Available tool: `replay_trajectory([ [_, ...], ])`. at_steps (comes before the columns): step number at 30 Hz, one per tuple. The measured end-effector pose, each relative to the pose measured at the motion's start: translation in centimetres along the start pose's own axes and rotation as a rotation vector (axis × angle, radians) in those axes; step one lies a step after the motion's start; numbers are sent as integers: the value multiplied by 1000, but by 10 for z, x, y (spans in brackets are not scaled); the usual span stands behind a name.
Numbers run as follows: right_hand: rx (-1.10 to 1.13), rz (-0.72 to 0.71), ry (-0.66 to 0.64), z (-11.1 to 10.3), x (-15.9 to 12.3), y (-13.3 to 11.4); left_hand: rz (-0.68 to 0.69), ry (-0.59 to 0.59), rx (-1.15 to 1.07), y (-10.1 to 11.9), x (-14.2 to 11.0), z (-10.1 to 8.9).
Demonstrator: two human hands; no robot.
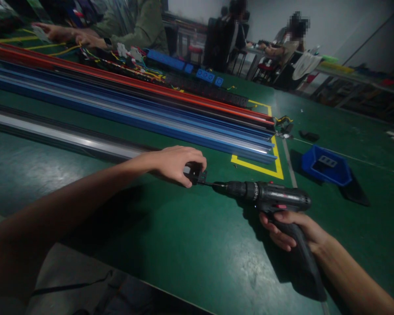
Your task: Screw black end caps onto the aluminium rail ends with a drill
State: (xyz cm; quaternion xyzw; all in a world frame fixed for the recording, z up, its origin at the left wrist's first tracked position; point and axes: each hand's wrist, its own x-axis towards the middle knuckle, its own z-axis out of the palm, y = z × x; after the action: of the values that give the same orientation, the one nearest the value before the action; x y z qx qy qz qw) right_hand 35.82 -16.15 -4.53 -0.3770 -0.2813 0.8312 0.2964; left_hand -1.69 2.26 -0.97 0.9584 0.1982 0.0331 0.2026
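Black plastic makes up the body of a pistol-shaped power drill (pixel 284 197), held in the right hand (pixel 290 229) above the near right part of the green desk (pixel 190 249); the fingers are wrapped round its handle, with the index finger near the trigger. Its slim bit points left and reaches the small dark end piece (pixel 202 177) of a long black-and-silver metal profile (pixel 108 146); whether the tip is seated in a screw is too small to tell. The profile runs in from the left, nearest of the long bars, and the left hand (pixel 179 162) pinches its end between thumb and curled fingers.

Beyond it lie glossy blue metal profiles (pixel 184 129) and an orange-red profile (pixel 134 81), with yellow tape (pixel 258 169) marked round their right ends. On the right sits an open blue plastic bin (pixel 328 168) with a pale piece inside.

The likeliest trouble is the bit slipping off sideways: the drill is steadied by one hand only, and a slight tilt could scratch the metal or catch the thumb, which is close to the tip. A loose pinch might also let the profile twist or slide under the drill's push.
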Motion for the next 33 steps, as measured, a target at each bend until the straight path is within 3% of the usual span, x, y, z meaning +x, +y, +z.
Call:
replay_trajectory([
  [33,38,-24,-56,4,1,-1,-6,-15,27,0,0,0],
])
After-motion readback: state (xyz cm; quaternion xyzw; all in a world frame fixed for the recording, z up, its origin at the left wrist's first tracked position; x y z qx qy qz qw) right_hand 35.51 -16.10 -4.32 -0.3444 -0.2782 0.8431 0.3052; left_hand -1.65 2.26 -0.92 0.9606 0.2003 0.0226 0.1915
